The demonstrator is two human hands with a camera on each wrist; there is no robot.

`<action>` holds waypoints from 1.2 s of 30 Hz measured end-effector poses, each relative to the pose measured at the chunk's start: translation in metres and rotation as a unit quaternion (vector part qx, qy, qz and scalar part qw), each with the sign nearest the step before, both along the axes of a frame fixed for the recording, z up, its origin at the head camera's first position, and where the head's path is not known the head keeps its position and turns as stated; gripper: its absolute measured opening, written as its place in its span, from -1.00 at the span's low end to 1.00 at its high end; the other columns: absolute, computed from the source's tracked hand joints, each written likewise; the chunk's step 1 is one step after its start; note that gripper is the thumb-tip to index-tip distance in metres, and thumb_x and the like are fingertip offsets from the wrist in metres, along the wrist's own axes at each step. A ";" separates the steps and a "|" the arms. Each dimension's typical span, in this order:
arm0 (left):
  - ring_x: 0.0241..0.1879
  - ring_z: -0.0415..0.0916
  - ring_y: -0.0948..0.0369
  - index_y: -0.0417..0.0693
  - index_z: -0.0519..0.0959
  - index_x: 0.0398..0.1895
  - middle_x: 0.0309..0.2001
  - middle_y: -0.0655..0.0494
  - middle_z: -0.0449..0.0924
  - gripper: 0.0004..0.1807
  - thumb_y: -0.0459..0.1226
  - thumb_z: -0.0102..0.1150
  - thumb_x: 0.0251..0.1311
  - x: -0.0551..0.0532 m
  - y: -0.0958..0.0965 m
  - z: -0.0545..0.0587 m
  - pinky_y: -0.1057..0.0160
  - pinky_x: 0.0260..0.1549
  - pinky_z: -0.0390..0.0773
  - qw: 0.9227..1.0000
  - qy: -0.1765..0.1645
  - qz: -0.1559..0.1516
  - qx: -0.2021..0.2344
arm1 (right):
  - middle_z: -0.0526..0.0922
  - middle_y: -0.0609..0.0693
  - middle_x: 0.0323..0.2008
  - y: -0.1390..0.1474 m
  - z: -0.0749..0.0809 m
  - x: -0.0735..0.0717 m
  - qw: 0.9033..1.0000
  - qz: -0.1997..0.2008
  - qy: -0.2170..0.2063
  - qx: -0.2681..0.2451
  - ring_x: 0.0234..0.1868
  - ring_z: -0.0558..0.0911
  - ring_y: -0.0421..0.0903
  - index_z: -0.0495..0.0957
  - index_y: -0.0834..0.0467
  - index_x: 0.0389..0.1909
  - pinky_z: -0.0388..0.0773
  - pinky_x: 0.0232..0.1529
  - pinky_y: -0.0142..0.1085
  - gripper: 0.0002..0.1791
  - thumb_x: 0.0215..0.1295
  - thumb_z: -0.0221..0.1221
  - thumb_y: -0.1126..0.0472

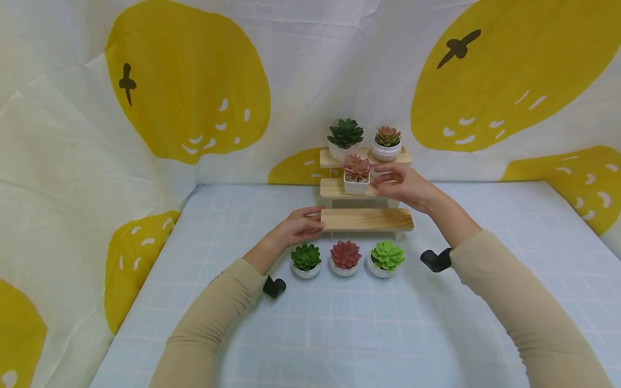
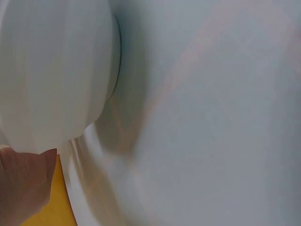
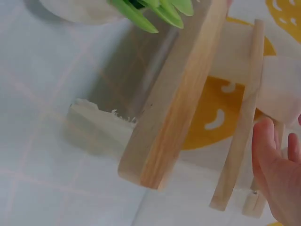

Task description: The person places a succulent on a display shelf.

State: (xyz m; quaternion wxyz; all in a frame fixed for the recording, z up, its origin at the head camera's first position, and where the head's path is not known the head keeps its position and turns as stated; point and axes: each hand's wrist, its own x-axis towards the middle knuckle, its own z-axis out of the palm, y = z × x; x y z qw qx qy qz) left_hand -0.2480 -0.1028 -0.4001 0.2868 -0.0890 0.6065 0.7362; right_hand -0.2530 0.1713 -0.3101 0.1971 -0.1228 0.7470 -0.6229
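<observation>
A three-tier wooden display stand point(image 1: 367, 220) stands at the back of the table. My left hand point(image 1: 302, 226) holds the left end of its lowest shelf, fingers and thumb at the edge. On the middle shelf is a pink artificial succulent point(image 1: 356, 175) in a square white pot. Beside that pot's right side is my right hand point(image 1: 405, 186), its fingers reaching loosely toward it. In the right wrist view, the right thumb point(image 3: 265, 141) lies just below the white pot point(image 3: 281, 89). A dark green succulent point(image 1: 346, 134) and an orange-green one point(image 1: 387, 141) stand on the top shelf.
In front of the stand, a green succulent point(image 1: 306, 258), a red one point(image 1: 345, 256) and a bright green one point(image 1: 387, 256) line up in round white pots on the pale blue gridded cloth point(image 1: 339, 328). A white fabric backdrop point(image 1: 330, 70) with yellow shapes hangs close behind.
</observation>
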 end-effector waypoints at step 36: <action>-0.24 0.46 0.21 -0.09 0.28 0.34 0.25 -0.14 0.31 -0.38 -0.58 0.02 0.19 0.000 0.001 -0.001 0.38 -0.40 0.58 1.000 0.005 0.006 -0.005 | 0.31 0.36 0.13 0.054 -0.044 0.064 0.998 0.015 0.038 0.049 0.07 0.43 0.04 0.15 0.40 0.27 0.50 -0.08 -0.40 -0.28 0.12 0.26 0.39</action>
